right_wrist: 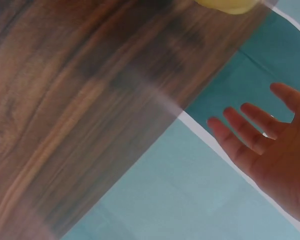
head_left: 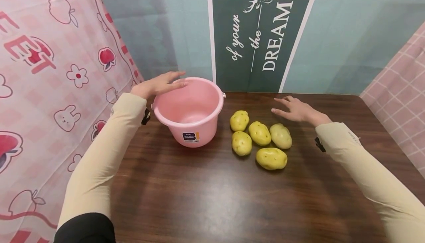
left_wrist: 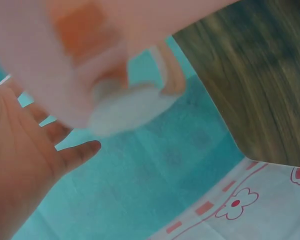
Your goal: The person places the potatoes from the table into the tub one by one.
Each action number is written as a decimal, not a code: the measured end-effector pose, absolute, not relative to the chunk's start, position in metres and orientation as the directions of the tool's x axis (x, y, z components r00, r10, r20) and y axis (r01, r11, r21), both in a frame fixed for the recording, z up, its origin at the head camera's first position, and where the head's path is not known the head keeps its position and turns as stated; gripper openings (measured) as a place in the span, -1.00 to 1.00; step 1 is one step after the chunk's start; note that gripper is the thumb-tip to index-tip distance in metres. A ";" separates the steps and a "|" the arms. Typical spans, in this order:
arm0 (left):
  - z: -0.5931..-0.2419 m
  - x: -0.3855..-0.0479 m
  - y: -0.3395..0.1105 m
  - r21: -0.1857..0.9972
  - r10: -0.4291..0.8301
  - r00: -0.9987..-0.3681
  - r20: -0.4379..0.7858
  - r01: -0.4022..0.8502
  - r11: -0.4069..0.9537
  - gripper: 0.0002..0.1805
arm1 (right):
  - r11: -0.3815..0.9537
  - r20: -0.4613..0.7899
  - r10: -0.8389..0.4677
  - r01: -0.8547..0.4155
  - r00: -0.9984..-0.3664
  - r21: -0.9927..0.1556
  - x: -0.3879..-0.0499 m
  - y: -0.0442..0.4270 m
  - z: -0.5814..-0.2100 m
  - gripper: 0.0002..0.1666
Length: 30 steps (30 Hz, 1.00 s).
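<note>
At the far left of the bucket, a pink printed cloth (head_left: 78, 99) hangs beside the worktop (head_left: 186, 198). Next comes the left hand (head_left: 159, 84), at the bucket's left rear rim, its fingers straight and apart and gripping nothing; whether it touches the rim cannot be told, even from the blurred left wrist view. The pink bucket (head_left: 196, 134) itself stands upright on the worktop, mouth up, with a label (head_left: 190, 136) on its front; no potato shows in the visible part of its inside.

Just right of the bucket lie five yellow potatoes: a rear potato (head_left: 239, 120) and a front-left potato (head_left: 241, 143) nearest it, then a middle potato (head_left: 260, 133), a long potato (head_left: 271, 158) toward the person, and a paler potato (head_left: 280, 136) farthest from the bucket. Beyond them, well to the bucket's right, the right hand (head_left: 295, 109) hovers with fingers spread, holding nothing.

The step in hand looks like an approach, with no grasp made yet. If the potatoes are meant for the bucket, the next move calls for the right hand to come down over the paler potato and close around it, while the left hand steadies the bucket's rim.
</note>
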<state>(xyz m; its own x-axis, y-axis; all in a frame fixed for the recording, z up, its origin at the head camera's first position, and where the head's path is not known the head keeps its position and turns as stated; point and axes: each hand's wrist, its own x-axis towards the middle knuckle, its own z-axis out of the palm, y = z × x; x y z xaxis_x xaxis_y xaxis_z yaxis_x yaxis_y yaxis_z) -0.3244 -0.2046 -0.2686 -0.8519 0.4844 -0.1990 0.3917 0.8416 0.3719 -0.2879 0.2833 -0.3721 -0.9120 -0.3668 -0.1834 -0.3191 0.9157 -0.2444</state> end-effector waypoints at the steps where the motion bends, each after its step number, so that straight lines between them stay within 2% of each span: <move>1: -0.270 -0.323 -0.203 0.379 0.487 -0.851 -0.198 0.391 0.838 -0.19 | 0.914 -0.182 -0.370 -0.322 -0.911 -0.246 -0.287 0.284 -0.374 -0.07; 6: -0.274 -0.317 -0.199 0.390 0.483 -0.850 -0.209 0.380 0.839 -0.17 | 0.910 -0.195 -0.381 -0.328 -0.904 -0.255 -0.284 0.287 -0.383 -0.08; 12: -0.279 -0.314 -0.199 0.349 0.470 -0.852 -0.231 0.378 0.857 -0.16 | 0.902 -0.254 -0.408 -0.343 -0.877 -0.264 -0.280 0.287 -0.390 -0.05; 30: -0.295 -0.310 -0.206 0.357 0.437 -0.874 -0.214 0.347 0.867 -0.11 | 0.875 -0.272 -0.468 -0.398 -0.841 -0.276 -0.268 0.287 -0.406 -0.06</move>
<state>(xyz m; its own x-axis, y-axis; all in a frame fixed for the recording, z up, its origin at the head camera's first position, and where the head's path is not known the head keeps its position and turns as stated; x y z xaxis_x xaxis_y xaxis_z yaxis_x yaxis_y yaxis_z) -0.3101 -0.2057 -0.2952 -0.8735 0.4375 -0.2135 0.3469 0.8671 0.3575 -0.2680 0.2874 -0.4057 -0.8409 -0.4679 -0.2719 -0.3975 0.8750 -0.2763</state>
